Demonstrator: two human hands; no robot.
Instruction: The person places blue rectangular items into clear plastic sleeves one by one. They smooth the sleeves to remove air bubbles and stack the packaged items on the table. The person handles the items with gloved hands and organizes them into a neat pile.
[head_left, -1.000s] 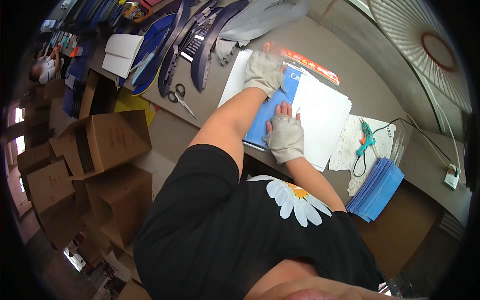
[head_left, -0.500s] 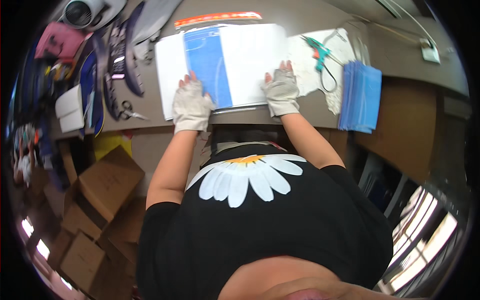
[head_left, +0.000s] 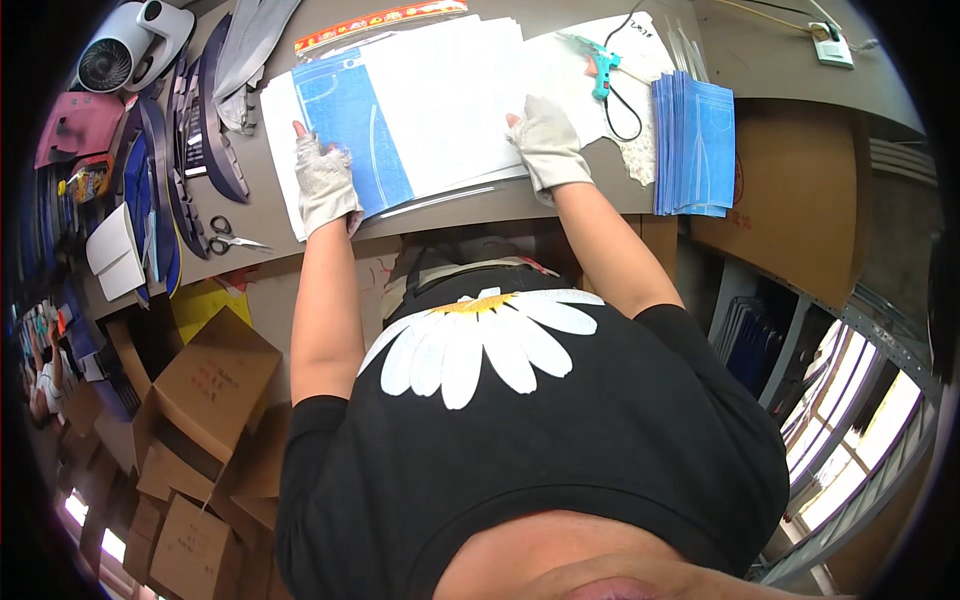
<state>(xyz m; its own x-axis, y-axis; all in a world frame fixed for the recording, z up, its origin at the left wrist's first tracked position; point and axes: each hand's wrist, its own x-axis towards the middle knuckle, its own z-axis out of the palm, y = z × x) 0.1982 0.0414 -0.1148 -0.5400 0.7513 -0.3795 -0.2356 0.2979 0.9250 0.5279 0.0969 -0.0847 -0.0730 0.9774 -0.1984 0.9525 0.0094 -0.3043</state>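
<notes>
My left hand, in a pale fingerless work glove, rests open on the near-left part of a blue printed panel and the white sheet beside it. The panel shows a trouser-pocket pattern and lies slanted across a stack of large white sheets. My right hand, gloved alike, lies open at the stack's right edge with its thumb pointing left; its other fingertips are hardly visible. Behind the sheets lies a clear plastic bag with a red patterned strip.
A teal glue gun with a black cord lies on white paper at right, next to a stack of blue printed pieces. Scissors, curved dark strips and a fan are at left. Cardboard boxes stand below left.
The view has shifted, so the table appears further left and turned. My left hand has turned, its fingers less spread; my right fingers show less. The sheets appear more tilted.
</notes>
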